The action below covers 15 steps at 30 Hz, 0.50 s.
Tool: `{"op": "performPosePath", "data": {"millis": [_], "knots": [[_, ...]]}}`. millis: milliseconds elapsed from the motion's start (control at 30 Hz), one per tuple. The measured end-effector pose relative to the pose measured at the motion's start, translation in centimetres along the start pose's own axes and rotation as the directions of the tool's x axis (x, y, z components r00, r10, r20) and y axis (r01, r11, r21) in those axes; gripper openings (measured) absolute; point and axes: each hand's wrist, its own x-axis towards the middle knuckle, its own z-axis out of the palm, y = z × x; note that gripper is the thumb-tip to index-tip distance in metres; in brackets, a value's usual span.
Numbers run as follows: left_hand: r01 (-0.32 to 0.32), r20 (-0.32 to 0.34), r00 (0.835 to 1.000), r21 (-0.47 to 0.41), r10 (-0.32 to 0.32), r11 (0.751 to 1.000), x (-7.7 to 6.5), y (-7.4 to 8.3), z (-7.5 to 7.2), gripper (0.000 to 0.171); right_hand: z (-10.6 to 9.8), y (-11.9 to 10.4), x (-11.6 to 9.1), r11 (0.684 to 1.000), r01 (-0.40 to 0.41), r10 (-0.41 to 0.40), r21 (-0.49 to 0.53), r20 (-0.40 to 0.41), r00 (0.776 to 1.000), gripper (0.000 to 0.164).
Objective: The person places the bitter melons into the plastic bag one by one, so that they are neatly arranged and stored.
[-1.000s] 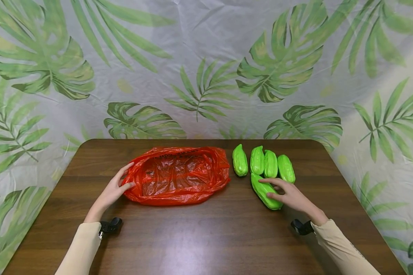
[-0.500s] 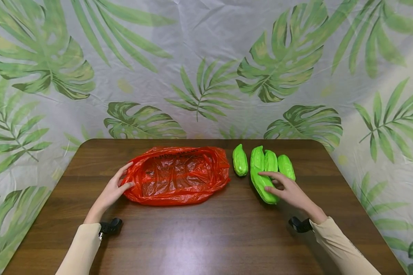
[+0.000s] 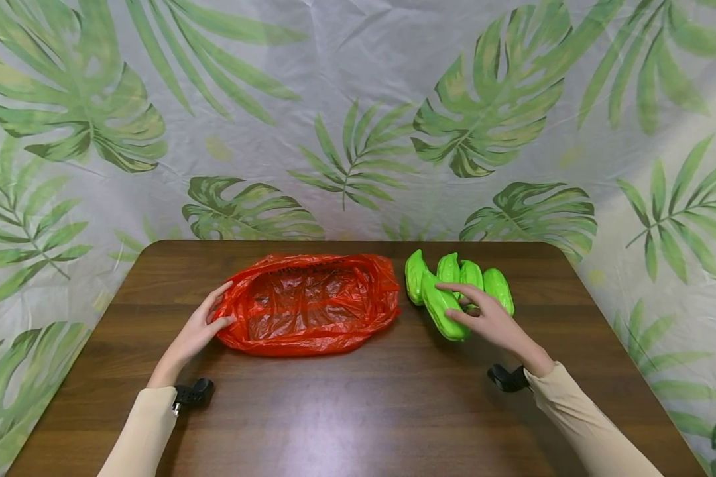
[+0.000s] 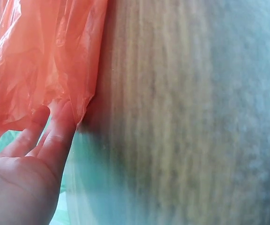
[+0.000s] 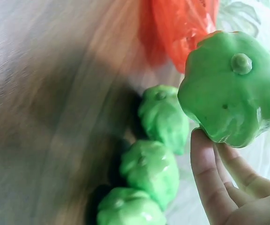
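Note:
In the head view my right hand (image 3: 489, 317) holds a green ridged bitter melon (image 3: 441, 308), thumb on its near side and fingers on its far side. Up close in the right wrist view, the held melon has a small round stem nub. Several more bitter melons lie behind it at the back right, including one at the left (image 3: 414, 275) that it partly covers and one at the far right (image 3: 498, 291). My left hand (image 3: 195, 331) touches the left end of a red plastic bag (image 3: 310, 346), thumb and fingers spread. The left wrist view shows its fairly straight fingers (image 4: 57, 140) against the film.
The bag's wide mouth faces up, with crumpled film (image 3: 304, 301) inside. Beneath everything is a brown wooden table (image 3: 334, 417), its back edge just behind the bag and melons. A leaf-patterned cloth (image 3: 358, 119) hangs beyond it. Both wrists wear black devices (image 3: 193, 392).
My right hand has moved left and away from me with the bitter melon, which now overlaps the leftmost one instead of lying in front of the row. The left hand and bag hold their place.

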Motion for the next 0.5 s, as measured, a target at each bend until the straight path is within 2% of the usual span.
{"op": "performPosePath", "data": {"millis": [500], "knots": [[0.014,0.041,0.999,-0.022,-0.013,1.0,0.0,0.2,0.0,0.067,0.6,-2.7,2.6,0.999,0.03,-0.03,0.036,-0.004,1.0,0.047]]}}
